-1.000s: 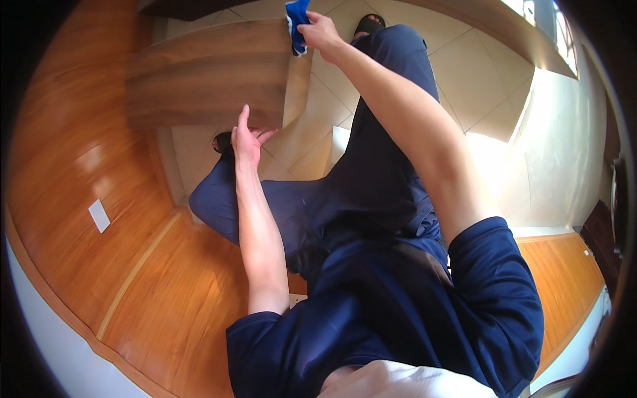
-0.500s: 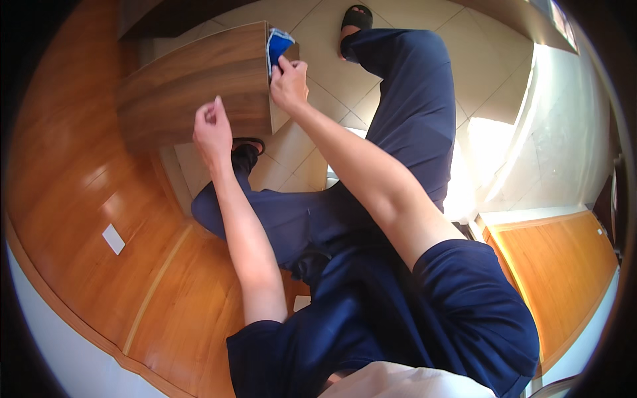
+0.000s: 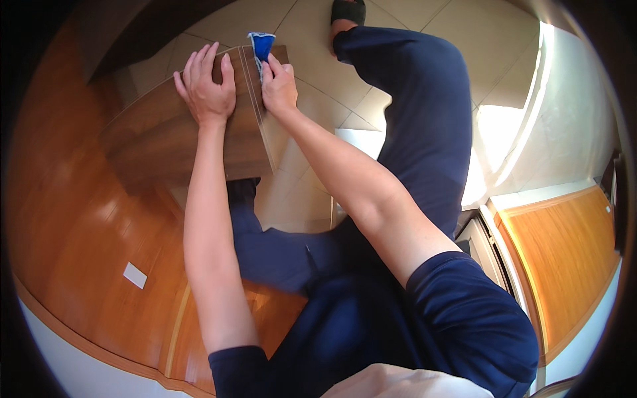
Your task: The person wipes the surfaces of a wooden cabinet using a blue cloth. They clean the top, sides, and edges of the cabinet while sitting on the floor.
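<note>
A blue cloth with a pale edge (image 3: 263,45) is pinched in my right hand (image 3: 279,87), at the right edge of a dark brown wood-grain furniture piece (image 3: 176,146). Part of the cloth stands out past the far corner, and the rest is covered by my fingers. My left hand (image 3: 210,89) lies on the top of the wooden piece, fingers spread toward its far edge, holding nothing.
Tiled floor (image 3: 391,60) stretches beyond the furniture. My right leg (image 3: 428,132) is bent to the right of my arms. Orange-brown wood panelling (image 3: 79,219) with a white plate (image 3: 135,275) stands at left, and a wooden panel (image 3: 561,259) at right.
My left hand has gone from curled fingers to spread ones and moved farther forward onto the wooden top. My right hand keeps the cloth at the edge. The view has shifted.
</note>
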Demonstrator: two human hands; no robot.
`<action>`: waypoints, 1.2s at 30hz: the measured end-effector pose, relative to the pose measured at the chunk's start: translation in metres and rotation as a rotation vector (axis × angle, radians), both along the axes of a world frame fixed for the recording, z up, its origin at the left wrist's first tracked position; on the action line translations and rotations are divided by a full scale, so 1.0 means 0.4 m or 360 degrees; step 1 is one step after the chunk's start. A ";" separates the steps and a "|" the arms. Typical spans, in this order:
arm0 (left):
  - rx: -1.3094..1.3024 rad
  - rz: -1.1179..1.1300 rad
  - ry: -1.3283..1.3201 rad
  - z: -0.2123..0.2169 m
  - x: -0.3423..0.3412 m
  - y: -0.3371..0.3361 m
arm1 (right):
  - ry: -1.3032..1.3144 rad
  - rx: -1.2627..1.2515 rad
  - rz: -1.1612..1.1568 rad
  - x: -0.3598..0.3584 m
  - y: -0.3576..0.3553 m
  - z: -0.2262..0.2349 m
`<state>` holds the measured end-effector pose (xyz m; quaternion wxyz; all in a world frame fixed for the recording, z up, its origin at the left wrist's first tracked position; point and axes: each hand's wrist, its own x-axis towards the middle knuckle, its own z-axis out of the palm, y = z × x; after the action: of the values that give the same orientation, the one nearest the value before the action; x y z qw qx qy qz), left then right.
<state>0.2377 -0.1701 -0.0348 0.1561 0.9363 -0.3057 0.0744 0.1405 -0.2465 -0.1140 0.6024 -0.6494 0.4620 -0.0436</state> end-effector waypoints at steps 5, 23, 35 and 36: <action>0.0098 0.0036 0.0106 0.030 -0.016 0.004 | 0.0220 0.0054 0.0019 0.011 0.009 -0.257; 0.0169 0.0008 0.0253 0.053 -0.013 0.004 | 0.0425 0.0420 0.0093 -0.006 -0.016 -0.545; 0.0051 0.0074 -0.0021 0.014 0.010 0.002 | -0.0083 0.0262 0.0382 -0.109 -0.052 0.206; 0.0045 0.0090 -0.0039 0.007 0.018 0.004 | -0.0157 0.0253 0.0382 -0.110 -0.049 0.255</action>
<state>0.2451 -0.1684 -0.0322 0.1368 0.9457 -0.2821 0.0859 0.0964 -0.2660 -0.0118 0.6747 -0.6473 0.3530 0.0334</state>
